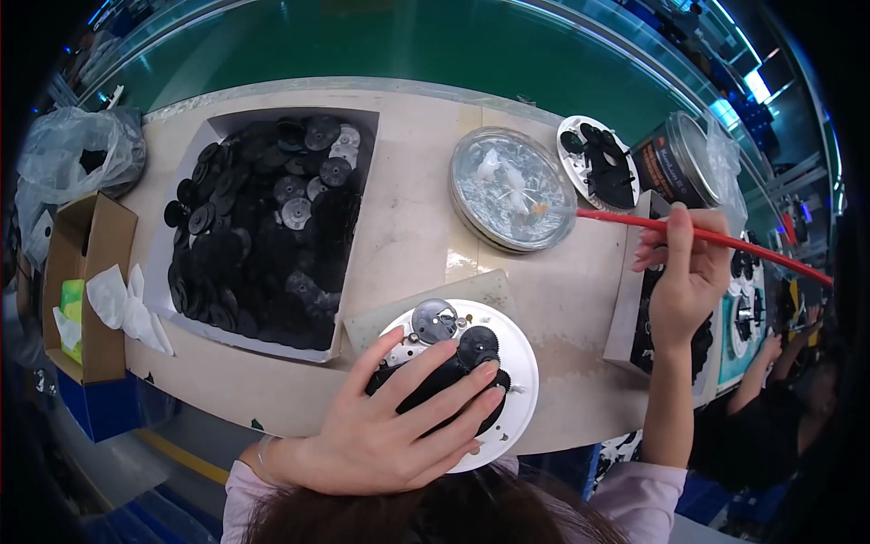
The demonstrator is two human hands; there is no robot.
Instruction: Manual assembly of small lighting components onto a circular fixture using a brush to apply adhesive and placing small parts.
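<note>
Evidently light stock, as viewed from beside the tabletop [408,208].

Disc [526,381]: white, at the tabletop's near edge, overlapping a flat pad [494,288]. Carries black gears [478,346]. Left hand [376,444] laid across it, fingers spread over the gears. Probably stiff plastic, light; gear teeth look the frailest part. Best hold: the bare rim.

Brush [625,218]: red, slim. Right hand [684,272] has it, fingers pinching the handle against the thumb. Likely light, with a springy shaft and soft tip. Best hold: the handle, clear of the tip. Tip at the tub; contact with the paste cannot be told.

Tub [494,239]: round, shallow, beyond the disc. Holds clear paste [494,186], presumably soft and slippery. Best hold: the outer wall, if dry.

Box [364,145]: open, left of the tub, heaped with dark wheels [263,227].
</note>
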